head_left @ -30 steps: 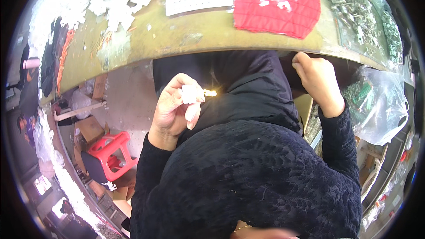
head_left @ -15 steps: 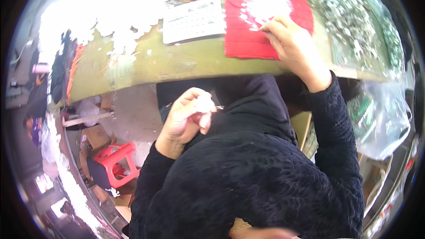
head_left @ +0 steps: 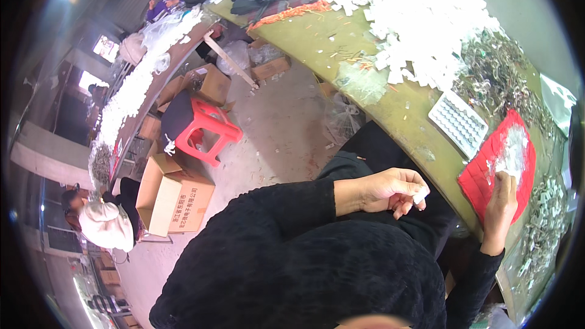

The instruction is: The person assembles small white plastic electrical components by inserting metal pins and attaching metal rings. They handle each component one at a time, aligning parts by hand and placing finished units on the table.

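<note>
My left hand [head_left: 390,192] is raised over my lap, just short of the table's near edge. A small white piece [head_left: 420,195] is pinched between its thumb and fingers; finer detail is too small to see. On the right, my right hand [head_left: 501,206] reaches onto a quilted red cloth [head_left: 478,180] on the table. Its fingertips are pressed together at the edge of a heap of tiny white parts [head_left: 513,151]. Whatever they grip is hidden. Beside the cloth lies a white tray [head_left: 458,123] with rows of small pockets.
The greenish table [head_left: 341,42] carries a big heap of white pieces [head_left: 420,24], dark metallic bits [head_left: 496,64] and small pale parts [head_left: 539,225]. A red stool [head_left: 210,131] and a cardboard box [head_left: 177,198] stand on the floor. Other people sit at a bench leftward.
The whole view has swung to the left, so the table now slants to the right. My right hand stays at the white heap on the cloth; the left still pinches its small piece.
</note>
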Demonstrator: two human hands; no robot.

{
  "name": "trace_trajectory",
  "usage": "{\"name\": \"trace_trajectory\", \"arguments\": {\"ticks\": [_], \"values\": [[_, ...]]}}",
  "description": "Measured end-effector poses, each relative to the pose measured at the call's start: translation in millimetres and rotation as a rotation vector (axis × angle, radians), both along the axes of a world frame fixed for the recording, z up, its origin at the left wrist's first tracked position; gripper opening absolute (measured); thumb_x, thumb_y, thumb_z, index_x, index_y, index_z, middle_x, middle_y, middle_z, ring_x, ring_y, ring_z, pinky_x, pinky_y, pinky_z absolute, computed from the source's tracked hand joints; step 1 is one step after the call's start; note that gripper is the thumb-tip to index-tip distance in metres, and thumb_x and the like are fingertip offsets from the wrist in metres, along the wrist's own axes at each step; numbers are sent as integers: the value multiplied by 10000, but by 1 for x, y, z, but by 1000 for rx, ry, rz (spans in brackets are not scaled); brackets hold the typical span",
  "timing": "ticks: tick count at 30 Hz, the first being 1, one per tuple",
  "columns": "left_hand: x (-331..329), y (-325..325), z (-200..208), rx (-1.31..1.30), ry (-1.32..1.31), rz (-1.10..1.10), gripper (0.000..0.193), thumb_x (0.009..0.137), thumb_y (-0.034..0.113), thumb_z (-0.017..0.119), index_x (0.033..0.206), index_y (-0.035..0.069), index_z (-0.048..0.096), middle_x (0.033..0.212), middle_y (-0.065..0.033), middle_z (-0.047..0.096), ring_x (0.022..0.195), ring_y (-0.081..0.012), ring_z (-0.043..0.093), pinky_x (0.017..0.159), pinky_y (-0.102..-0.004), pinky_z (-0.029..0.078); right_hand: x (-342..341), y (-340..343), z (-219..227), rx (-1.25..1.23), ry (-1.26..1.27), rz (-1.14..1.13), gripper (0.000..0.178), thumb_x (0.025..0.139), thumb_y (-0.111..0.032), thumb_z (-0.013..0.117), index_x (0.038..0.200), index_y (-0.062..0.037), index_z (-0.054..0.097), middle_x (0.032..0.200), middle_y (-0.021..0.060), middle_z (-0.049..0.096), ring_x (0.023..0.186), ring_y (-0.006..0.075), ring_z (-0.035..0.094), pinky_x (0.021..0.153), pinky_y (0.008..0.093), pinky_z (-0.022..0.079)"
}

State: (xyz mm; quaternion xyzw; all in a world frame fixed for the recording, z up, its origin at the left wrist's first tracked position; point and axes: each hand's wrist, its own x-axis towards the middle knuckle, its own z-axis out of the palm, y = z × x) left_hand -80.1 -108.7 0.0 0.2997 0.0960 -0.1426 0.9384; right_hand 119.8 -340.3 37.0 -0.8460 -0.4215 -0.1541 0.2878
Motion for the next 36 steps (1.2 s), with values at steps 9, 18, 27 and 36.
{"name": "trace_trajectory", "arguments": {"ticks": [9, 18, 27, 36], "values": [[10, -3, 12, 9, -55, 34, 184, 1007, 169, 552, 1110, 18, 573, 958, -176, 665, 618, -158, 654, 531, -300, 551, -5, 7, 14, 44, 105, -4, 77, 947, -12, 566, 1004, 26, 602, 863, 130, 602, 784, 252, 616, 692, 345, 491], [28, -14, 25, 35, -131, 138, 209, 1009, 229, 555, 998, 23, 593, 861, -148, 688, 544, -149, 625, 483, -314, 537, -69, 45, 36, 290, 704, 212, 81, 898, -42, 638, 946, 23, 630, 782, 49, 610, 650, 106, 570, 570, 262, 462], [38, -15, 33, 74, -125, 111, 297, 1015, 293, 534, 1125, 26, 603, 935, -96, 671, 625, -104, 561, 501, -266, 478, -69, 55, 43, 208, 605, 280, 89, 869, -54, 647, 923, 17, 654, 775, 140, 669, 713, 248, 684, 653, 315, 529], [42, -10, 26, 106, -94, 116, 255, 1013, 240, 538, 1125, 15, 583, 932, -120, 673, 608, -127, 580, 498, -283, 480, -64, 52, 36, 173, 612, 274, 82, 836, -34, 647, 902, 12, 664, 779, 173, 663, 732, 312, 689, 666, 349, 538]]}}
